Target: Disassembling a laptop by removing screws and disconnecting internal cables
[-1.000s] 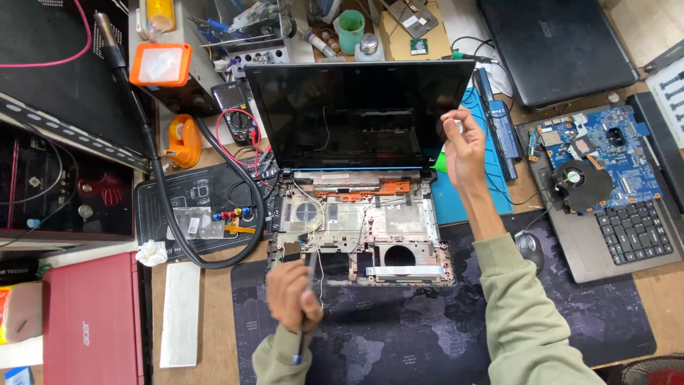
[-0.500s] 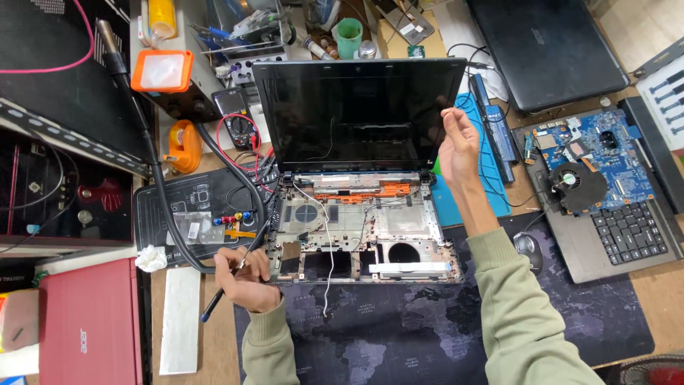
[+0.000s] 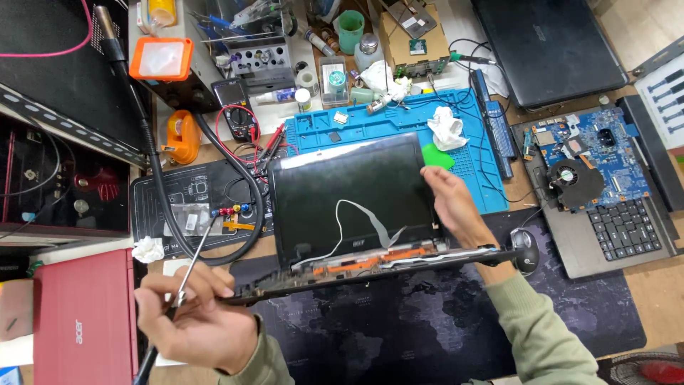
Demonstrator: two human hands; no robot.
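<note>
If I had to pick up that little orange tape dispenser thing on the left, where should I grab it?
Take the orange tape dispenser from above, pinching its two flat sides, I'd say. It stands upright on the bench, rounded on top, with the black hose close on its right and the dark mat just in front, so coming down from the top looks like the freest way in.

A black laptop [image 3: 356, 207] with its casing stripped sits at the centre of the frame, tipped up so its dark screen faces the camera. A thin white cable and a flat grey ribbon trail across the screen, and orange parts show along the hinge edge below. A slim silver screwdriver [image 3: 191, 267] slants upward at lower left.
</note>
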